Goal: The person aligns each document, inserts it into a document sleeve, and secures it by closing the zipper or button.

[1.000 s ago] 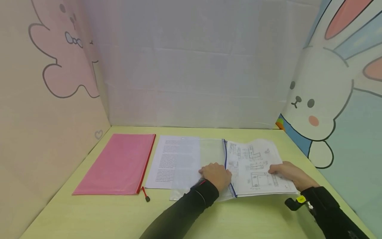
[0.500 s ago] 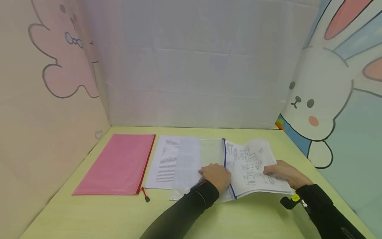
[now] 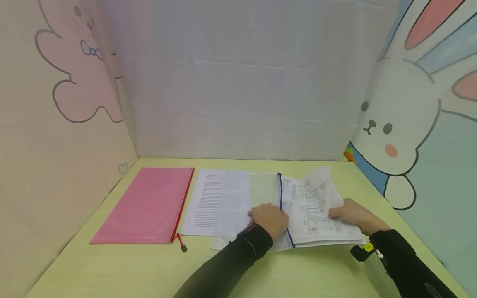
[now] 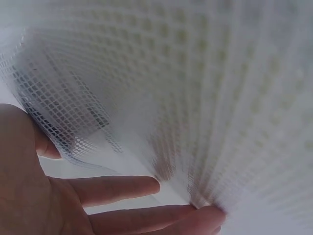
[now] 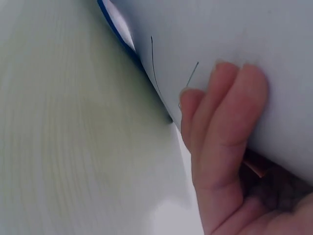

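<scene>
A clear mesh zipper file bag (image 3: 261, 186) with a blue-edged mouth lies mid-table. My left hand (image 3: 269, 220) grips it near that mouth; in the left wrist view the fingers (image 4: 115, 190) are against the gridded mesh. A stack of papers (image 3: 305, 207) printed with technical drawings extends from the mouth to the right, its left edge at the blue strip. My right hand (image 3: 358, 216) pinches the stack's right side, thumb on top. From below, in the right wrist view, its fingers (image 5: 230, 107) support the papers' underside. The sheet's far right corner curls upward.
Left of the bag, a sheet of printed text (image 3: 201, 203) lies partly under it. A pink zipper file bag (image 3: 145, 205) with a red edge and a red pull tab (image 3: 181, 242) lies farther left. Walls with cartoon prints enclose the table (image 3: 123, 269) on three sides.
My right hand has moved slightly left with the papers, mostly in the first half second. The papers' far corner has bent upward more. My left hand stays in place on the bag.
</scene>
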Demonstrator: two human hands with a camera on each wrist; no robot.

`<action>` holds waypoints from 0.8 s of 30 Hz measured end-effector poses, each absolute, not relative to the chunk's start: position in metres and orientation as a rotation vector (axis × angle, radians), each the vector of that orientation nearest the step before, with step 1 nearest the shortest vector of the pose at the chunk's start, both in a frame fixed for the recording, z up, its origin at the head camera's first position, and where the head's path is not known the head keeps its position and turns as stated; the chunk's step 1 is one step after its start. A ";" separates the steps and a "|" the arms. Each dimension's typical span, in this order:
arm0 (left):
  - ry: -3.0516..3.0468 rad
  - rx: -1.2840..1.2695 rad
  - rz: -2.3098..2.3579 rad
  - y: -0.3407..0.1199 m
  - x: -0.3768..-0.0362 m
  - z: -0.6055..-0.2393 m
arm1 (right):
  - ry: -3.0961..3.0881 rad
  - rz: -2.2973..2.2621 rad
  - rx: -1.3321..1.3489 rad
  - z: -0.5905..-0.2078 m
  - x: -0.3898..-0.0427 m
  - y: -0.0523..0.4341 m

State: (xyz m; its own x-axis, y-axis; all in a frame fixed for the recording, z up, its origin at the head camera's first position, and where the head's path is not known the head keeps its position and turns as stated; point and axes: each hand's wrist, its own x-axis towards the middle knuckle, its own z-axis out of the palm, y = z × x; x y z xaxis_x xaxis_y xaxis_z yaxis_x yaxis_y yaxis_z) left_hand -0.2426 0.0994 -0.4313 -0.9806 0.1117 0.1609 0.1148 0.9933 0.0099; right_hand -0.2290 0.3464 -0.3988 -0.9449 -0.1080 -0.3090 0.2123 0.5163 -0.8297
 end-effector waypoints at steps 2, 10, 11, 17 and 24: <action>-2.966 -0.174 -0.024 0.098 -0.243 -0.431 | 2.440 -1.399 0.080 -0.399 -0.229 0.350; -2.953 -0.206 -0.015 0.098 -0.244 -0.433 | 2.437 -1.391 0.006 -0.404 -0.233 0.361; -2.953 -0.206 -0.013 0.098 -0.244 -0.434 | 2.432 -1.392 -0.004 -0.404 -0.233 0.362; -2.971 -0.198 0.012 0.100 -0.244 -0.433 | 2.432 -1.374 -0.029 -0.400 -0.233 0.367; -3.014 -0.165 0.021 0.102 -0.244 -0.434 | 2.419 -1.425 -0.072 -0.403 -0.234 0.357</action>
